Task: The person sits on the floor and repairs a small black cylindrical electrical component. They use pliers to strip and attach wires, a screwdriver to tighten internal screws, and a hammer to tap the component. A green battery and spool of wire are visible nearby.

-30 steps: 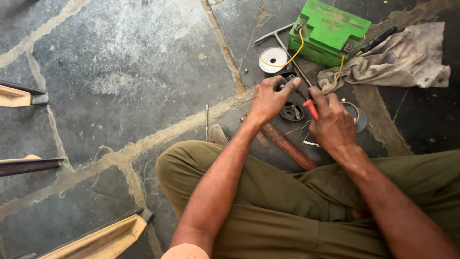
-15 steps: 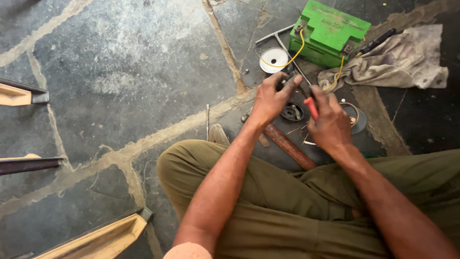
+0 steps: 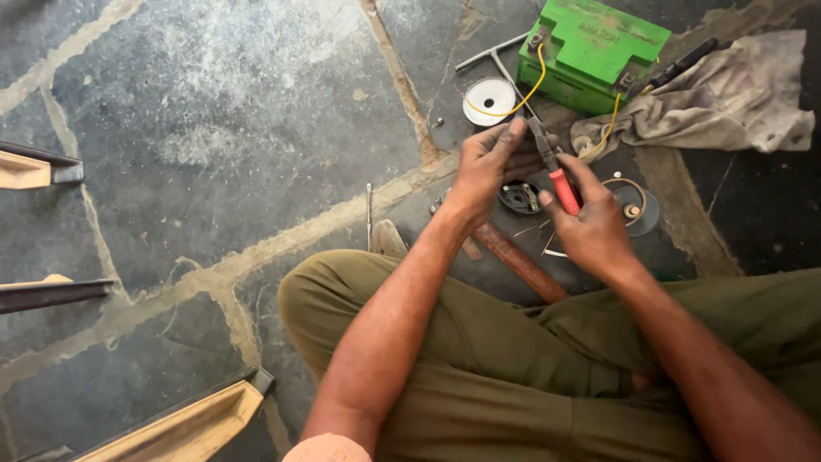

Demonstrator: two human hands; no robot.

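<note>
My right hand [image 3: 599, 227] is wrapped around the red-sleeved handles of a pair of steel pliers [image 3: 552, 167], fingers closed on the grip. The tool's long axis runs up and slightly left from my palm, so its dark nose ends right at my left hand [image 3: 492, 162]. That hand is pinched, thumb against fingertips, on something small at the pliers' tip; I cannot tell what the piece is. The left hand is the nearer one to the nose, the right sits behind on the handles.

Just below both hands, on the stone floor [image 3: 214, 128], lies a round black metal part [image 3: 518, 198], and beside it to the right a shallow dark dish with a wire ring [image 3: 634, 205]. A rusty brown bar [image 3: 520, 261] slants toward my knee. Farther out stand a green box-shaped battery [image 3: 590, 56] with yellow wires [image 3: 523, 96], a white round spool [image 3: 489, 98], and a crumpled grey rag [image 3: 718, 98].
</note>
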